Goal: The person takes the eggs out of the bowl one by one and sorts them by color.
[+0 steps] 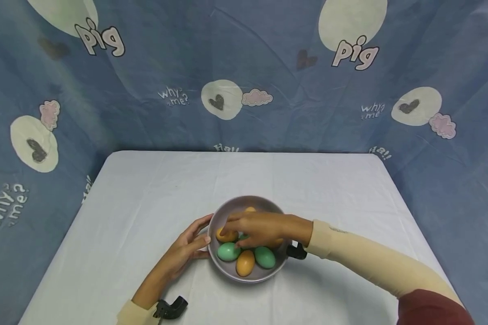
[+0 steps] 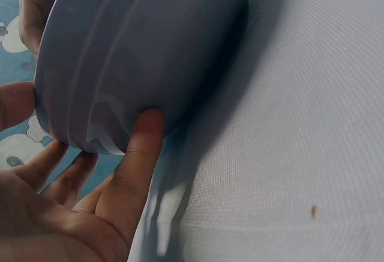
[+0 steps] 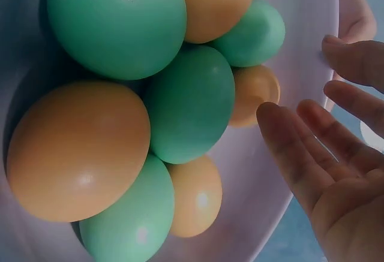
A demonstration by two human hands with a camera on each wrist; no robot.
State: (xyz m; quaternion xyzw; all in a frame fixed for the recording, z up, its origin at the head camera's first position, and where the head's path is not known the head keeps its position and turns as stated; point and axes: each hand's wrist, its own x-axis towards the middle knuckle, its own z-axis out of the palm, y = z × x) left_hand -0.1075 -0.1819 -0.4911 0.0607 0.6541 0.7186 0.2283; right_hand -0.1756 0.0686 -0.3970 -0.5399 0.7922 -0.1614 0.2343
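A grey-purple bowl (image 1: pixel 249 279) stands on the table with several toy-like eggs in it. Green eggs (image 1: pixel 265 257) and orange eggs (image 1: pixel 245 263) lie mixed together, some of them covered by my right hand. That hand (image 1: pixel 258 229) reaches over the bowl from the right. In the right wrist view its fingers (image 3: pixel 279 133) are spread, one fingertip right at a small orange egg (image 3: pixel 255 97), with nothing held. My left hand (image 1: pixel 183 250) is at the bowl's left side. Its spread fingers (image 2: pixel 141 148) touch the outer wall, and the thumb is at the rim.
A white cloth (image 1: pixel 329 180) covers the table. Behind and beside it hangs a blue printed curtain (image 1: pixel 268 122). Each wrist carries a black camera mount, the left one (image 1: pixel 172 308) low over the cloth and the right one (image 1: pixel 297 251) beside the bowl's rim.
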